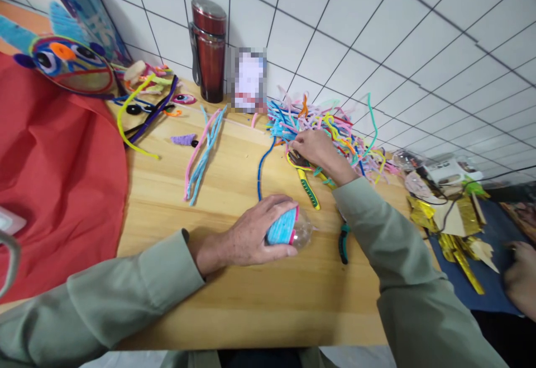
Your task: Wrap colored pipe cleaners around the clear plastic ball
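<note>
My left hand (253,233) is wrapped round a small clear plastic bottle (302,230) lying on its side on the wooden table. A band of light blue pipe cleaner (281,227) with pink edges covers part of the bottle. My right hand (317,149) reaches to the near edge of a heap of coloured pipe cleaners (288,119), its fingers drawn together; what they pinch is hidden. Just below those fingers lie pliers with yellow-green handles (309,189). A dark blue pipe cleaner (260,170) runs from the heap towards my left hand.
Pink and blue pipe cleaners (205,153) lie left of centre. Behind them stand a red flask (209,49) and a phone (249,80) by the tiled wall. Teal-handled pliers (344,243) rest near my right sleeve. Red cloth (62,189) covers the left; another person's hand (521,278) shows at right.
</note>
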A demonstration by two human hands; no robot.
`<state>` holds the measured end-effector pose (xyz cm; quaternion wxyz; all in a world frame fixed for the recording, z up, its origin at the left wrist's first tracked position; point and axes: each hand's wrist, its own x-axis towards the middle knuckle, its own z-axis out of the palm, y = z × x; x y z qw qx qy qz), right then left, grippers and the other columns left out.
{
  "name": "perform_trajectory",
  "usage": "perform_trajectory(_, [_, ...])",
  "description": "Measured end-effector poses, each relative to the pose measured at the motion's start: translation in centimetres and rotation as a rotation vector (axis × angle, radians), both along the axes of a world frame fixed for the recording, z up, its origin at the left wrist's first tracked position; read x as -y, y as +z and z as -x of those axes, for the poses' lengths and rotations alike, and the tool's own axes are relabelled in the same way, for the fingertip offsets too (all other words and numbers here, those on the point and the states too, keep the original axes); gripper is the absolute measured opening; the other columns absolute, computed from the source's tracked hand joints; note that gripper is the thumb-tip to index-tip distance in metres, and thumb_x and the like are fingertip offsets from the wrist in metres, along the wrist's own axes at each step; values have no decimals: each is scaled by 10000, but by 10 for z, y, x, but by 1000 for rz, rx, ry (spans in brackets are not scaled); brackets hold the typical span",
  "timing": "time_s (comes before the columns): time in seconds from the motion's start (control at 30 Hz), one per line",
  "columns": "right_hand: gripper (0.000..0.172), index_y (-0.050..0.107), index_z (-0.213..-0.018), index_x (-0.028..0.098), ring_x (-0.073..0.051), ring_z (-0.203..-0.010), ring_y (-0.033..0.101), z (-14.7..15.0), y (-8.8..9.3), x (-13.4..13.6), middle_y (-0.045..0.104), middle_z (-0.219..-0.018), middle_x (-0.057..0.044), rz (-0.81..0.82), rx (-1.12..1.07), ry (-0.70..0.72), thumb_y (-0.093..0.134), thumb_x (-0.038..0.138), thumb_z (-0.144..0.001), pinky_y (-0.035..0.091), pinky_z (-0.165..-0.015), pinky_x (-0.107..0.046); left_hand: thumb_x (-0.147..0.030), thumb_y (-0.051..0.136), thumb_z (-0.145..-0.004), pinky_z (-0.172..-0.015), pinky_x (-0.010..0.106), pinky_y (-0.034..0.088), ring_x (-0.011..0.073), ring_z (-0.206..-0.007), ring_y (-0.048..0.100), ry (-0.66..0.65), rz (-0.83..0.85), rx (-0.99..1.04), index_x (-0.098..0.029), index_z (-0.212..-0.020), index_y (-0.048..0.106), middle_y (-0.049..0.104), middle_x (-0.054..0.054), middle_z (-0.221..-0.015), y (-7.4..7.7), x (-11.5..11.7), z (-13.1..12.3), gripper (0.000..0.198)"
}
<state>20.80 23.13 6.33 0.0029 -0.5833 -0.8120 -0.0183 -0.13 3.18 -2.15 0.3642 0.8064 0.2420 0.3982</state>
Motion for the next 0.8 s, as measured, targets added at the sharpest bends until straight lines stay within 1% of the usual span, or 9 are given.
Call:
perform_trajectory(0.1, [333, 876, -951, 201, -357, -987, 790, 19, -11, -3, 854, -1000, -184, 14, 94, -102, 658, 449, -991, 577, -849, -425, -605, 754, -969, -1231, 608, 507, 397, -1492, 554, 6, -13, -3, -234, -1651, 383, 533, 233, -1594, 1, 0, 0, 860])
perform_trajectory(0.17, [339, 867, -1083, 148, -381, -1059, 784, 32, -15, -5, 845, -1092, -233, 51, 119, -157, 668, 404, -983, 578, -880, -432, -612, 761, -961, -1229, 603, 513, 395, -1484, 565, 7, 5, -15, -239, -1647, 395, 537, 227, -1596, 2, 0, 0, 862])
perform_trajectory(0.2, [332, 859, -1121, 127, -379, -1078, 782, 37, -14, -7, 841, -1119, -241, 81, 121, -172, 674, 360, -971, 574, -882, -419, -616, 765, -957, -1224, 599, 519, 396, -1478, 572, 9, 17, -25, -238, -1643, 403, 538, 228, -1598, 2, 0, 0, 863])
perform_trajectory(0.27, [310, 862, -1119, 131, -339, -1057, 785, 42, -9, -9, 852, -1100, -199, 148, 109, -171, 660, 308, -965, 554, -852, -363, -622, 769, -951, -1221, 595, 524, 398, -1472, 579, 14, 34, -40, -234, -1637, 418, 540, 231, -1599, 3, 1, 0, 862])
perform_trajectory(0.37, [342, 878, -1056, 166, -266, -967, 776, 33, 6, -5, 856, -1007, -96, 174, 29, -81, 593, 347, -1003, 505, -783, -304, -630, 776, -942, -1243, 607, 502, 407, -1492, 559, 15, 31, -31, -241, -1640, 423, 535, 230, -1610, 4, 2, 0, 874])
perform_trajectory(0.5, [284, 871, -1076, 198, -240, -931, 751, 2, 23, 21, 853, -1029, -68, 153, -17, 31, 657, 338, -953, 460, -748, -301, -632, 778, -941, -1255, 630, 485, 416, -1515, 530, 21, -5, -7, -259, -1671, 374, 524, 228, -1614, 3, 2, 1, 914])
perform_trajectory(0.57, [229, 867, -1019, 221, -246, -932, 746, -8, 22, 39, 853, -1035, -69, 175, 49, 48, 690, 338, -934, 445, -726, -303, -622, 767, -955, -1247, 645, 482, 421, -1519, 520, 24, -40, 21, -265, -1688, 337, 517, 235, -1612, 1, 1, 1, 922])
perform_trajectory(0.67, [211, 858, -1004, 198, -279, -1010, 748, -8, 12, 61, 840, -1119, -119, 189, 130, 66, 682, 300, -951, 454, -746, -317, -610, 723, -994, -1232, 647, 488, 413, -1501, 530, 25, -100, 76, -272, -1696, 316, 524, 234, -1596, -1, -1, 2, 879])
perform_trajectory(0.8, [244, 848, -992, 131, -298, -1015, 754, 3, 3, 69, 822, -1123, -195, 191, 134, 36, 610, 170, -956, 472, -780, -337, -574, 642, -1056, -1226, 602, 497, 378, -1469, 551, 45, -80, 114, -267, -1655, 376, 549, 215, -1558, 0, -4, 3, 724])
